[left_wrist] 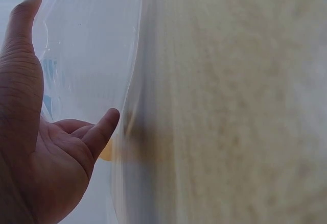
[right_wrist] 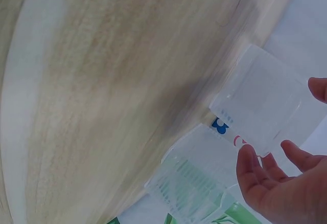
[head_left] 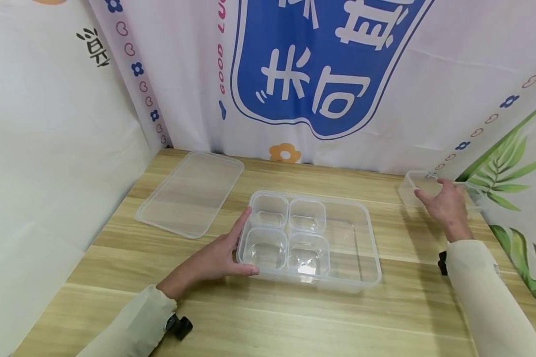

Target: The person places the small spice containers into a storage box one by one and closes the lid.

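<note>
Lg clear rectangular plastic container (head_left: pixel 346 245) sits mid-desk, top side uncovered, long side running L to R. Inside, at its L end, 4 small clear square plastic tubs (head_left: pixel 264 250), set 2 x 2, close tog.; R part of container holds nothing else, bare floor shows.

L hand (head_left: pixel 214 258) is at container's L end: thumb by the front L corner rim, fingers reaching along the outer side twd the back. Grip is spread wide, fingers fairly straight, up against the end, not curled round it.

R hand (head_left: pixel 448 206) is at far R of desk, nr the back edge, over 2 more small clear plastic tubs, side by side: L-hand tub (head_left: pixel 414 191) and R-hand tub (head_left: pixel 475 195). Grip there is wide too, big gap btwn thumb & fingers, fingers slightly bent; no firm hold seen, can't tell if fingertips touch plastic.

Clear flat rectangular plastic lid (head_left: pixel 194 193) lies at back L of desk, apart from container.

Desk (head_left: pixel 303 322) is light wood-grain. Pale sleeves (head_left: pixel 491 292) on both arms, w/ small black device (head_left: pixel 178 326) at L wrist. Behind: white printed cloth (head_left: pixel 192 89) w/ blue panel (head_left: pixel 279 106), white characters, orange flower (head_left: pixel 274 152) low down. Green leaf print (head_left: pixel 504 168) on R side.
</note>
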`<move>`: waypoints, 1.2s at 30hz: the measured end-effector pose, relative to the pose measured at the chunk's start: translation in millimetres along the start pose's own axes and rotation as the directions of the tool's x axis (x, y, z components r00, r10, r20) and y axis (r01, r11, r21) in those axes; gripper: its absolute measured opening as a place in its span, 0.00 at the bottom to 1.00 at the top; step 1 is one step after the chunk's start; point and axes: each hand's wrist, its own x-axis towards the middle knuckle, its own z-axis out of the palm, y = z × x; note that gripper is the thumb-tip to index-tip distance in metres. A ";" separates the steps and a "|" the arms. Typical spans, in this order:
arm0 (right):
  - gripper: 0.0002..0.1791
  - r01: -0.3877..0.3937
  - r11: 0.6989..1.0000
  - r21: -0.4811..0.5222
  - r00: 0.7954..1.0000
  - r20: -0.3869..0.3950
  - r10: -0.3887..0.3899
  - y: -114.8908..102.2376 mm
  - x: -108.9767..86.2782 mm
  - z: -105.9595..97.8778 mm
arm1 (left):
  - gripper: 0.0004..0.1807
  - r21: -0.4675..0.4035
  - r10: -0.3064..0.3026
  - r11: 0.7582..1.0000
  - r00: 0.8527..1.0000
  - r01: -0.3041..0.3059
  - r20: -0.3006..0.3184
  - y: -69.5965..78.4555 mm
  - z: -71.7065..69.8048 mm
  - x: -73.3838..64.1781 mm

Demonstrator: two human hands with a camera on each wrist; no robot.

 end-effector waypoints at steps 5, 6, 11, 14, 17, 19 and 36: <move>0.54 -0.007 1.000 0.002 1.000 -0.005 0.007 -0.5 -0.5 2.2 | 0.75 0.003 -0.001 1.000 1.000 0.002 -0.001 0.1 0.1 -0.6; 0.55 -0.009 1.000 0.004 1.000 -0.005 0.009 -0.6 -0.7 2.7 | 0.75 0.001 -0.001 1.000 1.000 0.001 0.000 -0.1 0.2 -0.7; 0.58 -0.016 1.000 0.016 1.000 -0.005 0.016 -0.8 -1.9 4.5 | 0.75 -0.006 0.000 1.000 1.000 0.000 0.004 -1.2 0.9 -0.4; 0.58 -0.013 1.000 0.017 1.000 -0.002 0.014 -0.5 -2.3 5.1 | 0.75 -0.010 0.001 1.000 1.000 -0.001 0.007 -1.4 1.3 -0.6; 0.58 -0.006 1.000 0.020 1.000 -0.003 0.006 -0.4 -1.5 5.7 | 0.75 -0.011 0.001 1.000 1.000 -0.001 0.007 -1.3 1.2 -0.8; 0.57 -0.002 1.000 0.023 1.000 -0.008 0.002 -1.0 -1.2 6.0 | 0.75 -0.013 0.001 1.000 1.000 -0.001 0.006 -1.2 1.1 -0.8; 0.54 0.001 0.997 0.075 0.999 -0.033 0.001 0.1 1.1 9.3 | 0.75 -0.032 0.003 0.999 1.000 -0.003 0.011 1.7 -0.4 -0.6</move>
